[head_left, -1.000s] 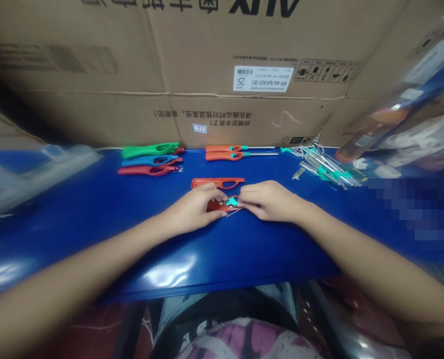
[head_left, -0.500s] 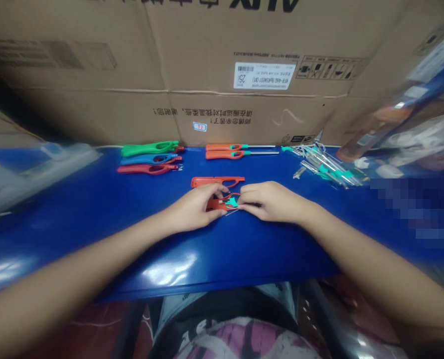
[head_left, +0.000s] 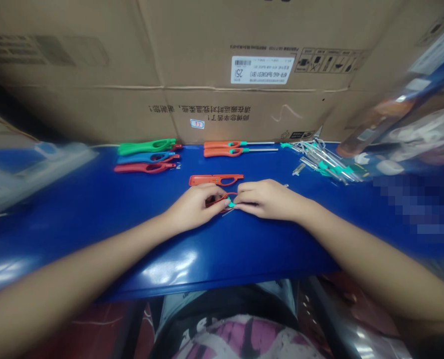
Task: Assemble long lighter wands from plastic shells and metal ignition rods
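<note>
My left hand (head_left: pixel 197 207) is closed round an orange lighter handle half (head_left: pixel 224 196), its thumb laid against a small green plastic piece (head_left: pixel 230 203). The right hand (head_left: pixel 268 198) pinches at the same green piece from the other side, so the fingertips of both hands almost meet. A thin pale rod or wire (head_left: pixel 228 212) pokes out below the fingers. Past my right knuckles shows a small metal tip (head_left: pixel 286 185); what joins it to the green piece is hidden by the hand. Just beyond the left hand lies another orange handle half (head_left: pixel 216 179).
Green (head_left: pixel 147 146), blue (head_left: pixel 145 158) and red lighter handles (head_left: pixel 144 168) lie stacked at the back left. Two orange lighters with metal tubes (head_left: pixel 240 149) lie at the back middle. Right of them is a pile of metal tubes with green parts (head_left: pixel 328 162). A cardboard box (head_left: pixel 203 99) stands behind.
My left thumb has moved onto the green piece, covering more of the handle half. A metal tip now shows beyond the right hand. The view has shifted slightly.
</note>
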Demonstrator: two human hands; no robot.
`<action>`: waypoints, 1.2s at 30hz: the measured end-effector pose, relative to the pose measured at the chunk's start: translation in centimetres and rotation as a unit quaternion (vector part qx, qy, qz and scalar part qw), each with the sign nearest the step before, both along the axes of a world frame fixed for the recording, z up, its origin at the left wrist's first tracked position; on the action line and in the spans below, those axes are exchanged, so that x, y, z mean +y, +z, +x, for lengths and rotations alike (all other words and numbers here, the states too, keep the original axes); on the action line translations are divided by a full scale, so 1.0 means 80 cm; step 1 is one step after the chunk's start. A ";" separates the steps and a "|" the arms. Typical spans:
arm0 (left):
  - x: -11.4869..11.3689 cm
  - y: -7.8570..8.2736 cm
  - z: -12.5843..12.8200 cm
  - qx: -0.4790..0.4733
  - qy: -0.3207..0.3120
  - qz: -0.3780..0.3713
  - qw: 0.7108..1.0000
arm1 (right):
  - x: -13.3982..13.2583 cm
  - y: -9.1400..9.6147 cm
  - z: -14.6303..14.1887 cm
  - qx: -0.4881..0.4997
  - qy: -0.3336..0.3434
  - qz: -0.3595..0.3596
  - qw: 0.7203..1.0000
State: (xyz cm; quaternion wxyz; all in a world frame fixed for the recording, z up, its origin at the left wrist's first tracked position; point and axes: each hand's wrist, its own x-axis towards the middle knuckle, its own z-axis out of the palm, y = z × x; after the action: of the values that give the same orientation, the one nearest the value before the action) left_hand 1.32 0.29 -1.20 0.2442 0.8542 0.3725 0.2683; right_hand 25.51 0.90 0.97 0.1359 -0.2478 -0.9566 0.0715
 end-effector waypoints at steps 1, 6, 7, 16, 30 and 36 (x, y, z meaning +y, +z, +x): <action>0.000 0.000 0.000 0.000 -0.001 0.000 1.000 | 0.000 -0.001 0.000 -0.004 0.004 0.005 1.000; 0.000 -0.001 -0.001 -0.002 -0.010 0.002 1.000 | 0.001 -0.002 0.000 0.002 -0.002 -0.010 1.000; 0.000 -0.001 -0.001 -0.003 -0.010 0.003 1.000 | 0.001 -0.001 0.000 0.007 -0.011 -0.017 1.000; 0.001 0.001 -0.006 0.028 -0.026 0.073 0.997 | -0.002 0.014 0.001 0.012 -0.060 -0.094 0.994; 0.002 0.002 -0.008 0.038 -0.027 0.085 0.995 | -0.002 0.009 0.000 0.028 -0.056 -0.106 0.992; 0.003 0.002 -0.008 0.030 -0.020 0.080 0.996 | 0.000 0.006 -0.002 0.016 -0.067 -0.100 0.993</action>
State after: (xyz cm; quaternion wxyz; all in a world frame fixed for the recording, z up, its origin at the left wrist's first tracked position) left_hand 0.71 0.50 -1.08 0.1691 0.8857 0.3399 0.2671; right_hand 25.37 0.91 1.42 0.1299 -0.3228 -0.9235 0.1618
